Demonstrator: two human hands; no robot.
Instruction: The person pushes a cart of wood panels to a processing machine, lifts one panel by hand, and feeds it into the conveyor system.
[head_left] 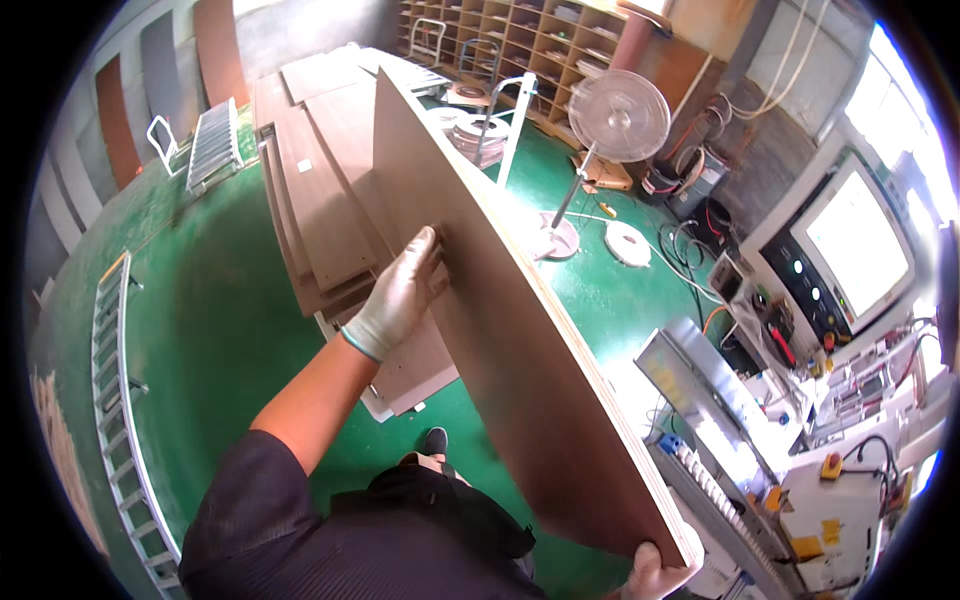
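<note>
Plywood panel (500,330): stiff, likely heavy and awkward; gloved left hand (400,295) lies flat on its face, right hand (655,572) clasps the near bottom corner.

The large tilted board (500,330) runs from upper centre to lower right and walls off the left side from the right. To its left, the stack of brown panels (320,210) lies on a low cart just beside it, leaving only a narrow gap. Further left the green floor (210,320) lies open as far as the ladder (115,400). To the right, the machine (760,440) with its screen crowds close to the board's edge. Ahead, a standing fan (615,120) and cable coils stand on the floor.
</note>
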